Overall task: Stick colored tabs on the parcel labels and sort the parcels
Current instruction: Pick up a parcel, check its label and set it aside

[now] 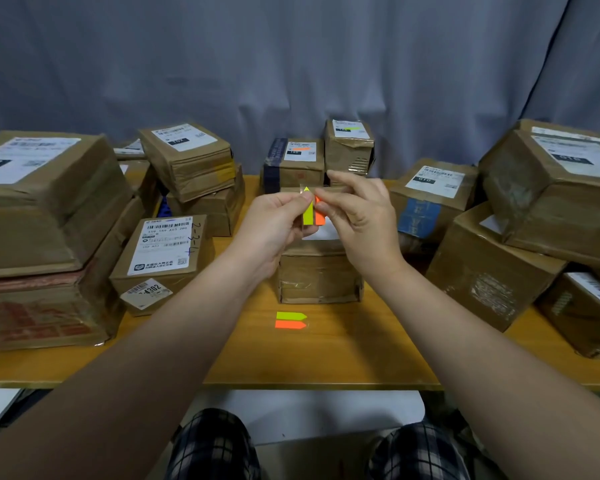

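Observation:
My left hand (278, 218) holds a clear strip of arrow tabs (311, 213), yellow-green and orange, upright above a small brown parcel (317, 275). My right hand (355, 206) pinches the top of the orange tab with thumb and forefinger. The parcel's white label (321, 233) shows partly behind the hands. A second strip of yellow-green and orange tabs (290, 320) lies flat on the wooden table (361, 358), just in front of the parcel.
Two tagged parcels (293, 161) (349, 142) stand at the back centre. Stacked boxes crowd the left (42, 202) and the right (548, 188). A labelled parcel (163, 258) sits left of centre. A grey curtain hangs behind.

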The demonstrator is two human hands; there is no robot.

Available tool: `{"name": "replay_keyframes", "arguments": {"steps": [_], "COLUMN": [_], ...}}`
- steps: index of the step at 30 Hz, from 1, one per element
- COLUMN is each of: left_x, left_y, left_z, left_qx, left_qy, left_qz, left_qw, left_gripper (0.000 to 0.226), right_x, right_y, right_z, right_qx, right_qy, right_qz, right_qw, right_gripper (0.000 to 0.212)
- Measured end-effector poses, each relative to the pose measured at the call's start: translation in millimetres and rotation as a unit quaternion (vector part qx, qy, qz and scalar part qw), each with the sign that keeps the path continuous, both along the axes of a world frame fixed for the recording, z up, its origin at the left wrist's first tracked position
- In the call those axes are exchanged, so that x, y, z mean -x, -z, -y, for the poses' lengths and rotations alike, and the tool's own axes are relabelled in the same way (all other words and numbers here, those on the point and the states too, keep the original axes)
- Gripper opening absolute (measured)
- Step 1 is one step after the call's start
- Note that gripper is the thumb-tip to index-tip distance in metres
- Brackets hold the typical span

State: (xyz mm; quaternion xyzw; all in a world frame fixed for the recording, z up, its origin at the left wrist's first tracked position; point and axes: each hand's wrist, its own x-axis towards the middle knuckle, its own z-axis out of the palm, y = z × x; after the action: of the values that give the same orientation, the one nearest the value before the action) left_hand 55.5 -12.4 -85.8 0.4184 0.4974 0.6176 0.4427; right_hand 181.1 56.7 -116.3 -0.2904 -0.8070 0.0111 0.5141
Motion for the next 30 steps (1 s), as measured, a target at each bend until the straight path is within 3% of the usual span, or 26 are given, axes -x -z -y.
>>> {"name": "replay_keyframes", "arguments": {"steps": [3,6,11,14,20,30], "left_x": [-1.0,-0.9,-0.4,-0.2,0.7,-1.5], "left_y": [-2.0,-2.6,0.3,3.3,4.8,2.1], "left_z": [-2.3,-3.3,-4.1,-3.5,-3.8,1.4], "left_qx": [0.024,0.039,0.038,0.038,0.036,0.021], "left_qy": [-0.013,-0.018,-0.004,0.003,0.004,0.008], "left_qz": [0.011,-0.008,-0.028,-0.026,-0.017,0.066], "left_qw": [1.0,0.999,0.999,0.999,0.999,0.998], "left_gripper": [0.022,0.021,0.016,0.016,0.016,0.012], "right_x": [0.1,-1.2,-3.9,-6.6,-4.6,0.8], "right_y": [-0.4,-9.2,-20.3,-20.4,-21.6,-17.0], "right_z": [0.2,3.5,-1.0,-3.1,-1.0,0.3], "right_qx": [0.024,0.134,0.292,0.321,0.264,0.093], "right_qy": [-0.01,-0.058,-0.112,-0.131,-0.123,-0.033], "right_qz": [-0.011,-0.02,-0.004,-0.011,-0.059,-0.001], "right_qw": [1.0,0.989,0.95,0.938,0.955,0.995], "right_gripper": [0.023,0.012,0.019,0.015,0.007,0.017]}}
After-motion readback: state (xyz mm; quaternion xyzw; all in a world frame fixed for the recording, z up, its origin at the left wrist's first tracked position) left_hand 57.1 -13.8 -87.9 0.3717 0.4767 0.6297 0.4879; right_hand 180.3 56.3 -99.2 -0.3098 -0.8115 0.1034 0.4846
